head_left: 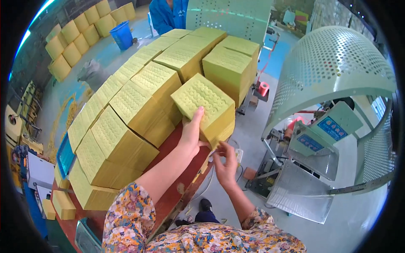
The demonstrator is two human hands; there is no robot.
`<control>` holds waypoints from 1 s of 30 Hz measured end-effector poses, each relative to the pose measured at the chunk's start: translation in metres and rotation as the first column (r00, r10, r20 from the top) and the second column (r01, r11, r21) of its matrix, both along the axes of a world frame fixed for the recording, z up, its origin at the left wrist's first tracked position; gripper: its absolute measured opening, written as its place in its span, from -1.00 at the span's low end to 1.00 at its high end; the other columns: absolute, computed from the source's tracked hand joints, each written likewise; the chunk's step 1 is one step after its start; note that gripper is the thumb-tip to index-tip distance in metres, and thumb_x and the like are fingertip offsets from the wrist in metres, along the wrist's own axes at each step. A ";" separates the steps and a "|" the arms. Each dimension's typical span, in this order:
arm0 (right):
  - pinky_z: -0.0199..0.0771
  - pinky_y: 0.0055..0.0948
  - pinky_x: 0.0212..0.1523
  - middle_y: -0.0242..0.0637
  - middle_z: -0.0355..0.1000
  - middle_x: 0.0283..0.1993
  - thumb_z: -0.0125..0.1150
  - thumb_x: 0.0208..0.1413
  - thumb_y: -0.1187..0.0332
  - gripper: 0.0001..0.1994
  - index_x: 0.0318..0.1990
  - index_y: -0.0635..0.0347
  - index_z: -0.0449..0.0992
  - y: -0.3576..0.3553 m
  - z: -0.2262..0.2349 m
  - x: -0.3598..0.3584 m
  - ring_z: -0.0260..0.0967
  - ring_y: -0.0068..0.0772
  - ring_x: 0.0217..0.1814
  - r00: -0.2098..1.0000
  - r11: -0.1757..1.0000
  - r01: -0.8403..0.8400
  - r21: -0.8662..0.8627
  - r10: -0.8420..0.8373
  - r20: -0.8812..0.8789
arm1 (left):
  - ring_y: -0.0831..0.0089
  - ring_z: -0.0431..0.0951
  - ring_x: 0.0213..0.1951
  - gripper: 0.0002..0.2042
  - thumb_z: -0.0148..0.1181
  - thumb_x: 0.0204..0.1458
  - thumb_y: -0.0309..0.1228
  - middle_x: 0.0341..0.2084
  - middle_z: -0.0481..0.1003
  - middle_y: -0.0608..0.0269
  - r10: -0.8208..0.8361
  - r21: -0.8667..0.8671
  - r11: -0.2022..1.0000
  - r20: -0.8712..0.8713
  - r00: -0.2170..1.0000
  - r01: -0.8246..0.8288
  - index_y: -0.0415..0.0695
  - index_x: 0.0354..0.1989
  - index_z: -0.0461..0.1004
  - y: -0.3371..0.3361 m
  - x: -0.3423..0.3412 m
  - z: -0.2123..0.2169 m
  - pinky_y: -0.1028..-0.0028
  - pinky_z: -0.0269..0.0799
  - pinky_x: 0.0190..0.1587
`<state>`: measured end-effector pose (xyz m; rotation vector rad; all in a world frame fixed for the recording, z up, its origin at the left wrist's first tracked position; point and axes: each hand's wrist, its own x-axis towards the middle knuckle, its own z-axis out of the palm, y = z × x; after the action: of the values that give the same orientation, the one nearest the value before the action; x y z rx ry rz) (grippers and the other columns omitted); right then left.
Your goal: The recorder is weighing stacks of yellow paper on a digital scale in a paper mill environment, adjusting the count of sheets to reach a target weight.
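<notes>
A block-shaped stack of yellow embossed paper [211,105] sits tilted at the right edge of the red table, apart from the others. My left hand [192,133] grips its near side, with the thumb on the patterned top and the other fingers partly hidden against the side and underneath. At the stack's lower near corner is my right hand [226,164], its thumb and fingers bent together on the paper's edge. Rows of similar yellow paper stacks [139,97] fill the table to the left and beyond.
Bare red tabletop [175,168] shows beside my left forearm. To the right stands a machine with a perforated metal guard [333,63] and a metal tray [301,192]. A person in blue [166,17] stands at the far side. A blue bin [122,36] is on the floor.
</notes>
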<state>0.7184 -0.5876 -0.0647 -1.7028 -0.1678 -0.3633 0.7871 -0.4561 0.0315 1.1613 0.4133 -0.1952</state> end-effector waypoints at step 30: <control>0.48 -0.49 -0.11 -0.23 0.46 -0.23 -0.01 0.13 0.68 -0.78 -0.08 0.40 0.45 0.205 0.049 -0.245 0.44 -0.47 -0.20 0.097 0.129 -0.967 0.219 0.984 -0.148 | 0.27 0.48 0.05 -0.54 -0.08 0.25 -0.16 0.05 0.45 0.00 0.752 -0.155 0.659 0.098 0.652 -0.736 -0.30 0.11 0.38 0.129 -0.571 -0.012 0.25 0.35 0.13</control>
<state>0.4733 -0.3826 -0.0160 -1.1618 -1.0575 0.9200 0.2160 -0.3271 0.0194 0.8104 0.7064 0.6005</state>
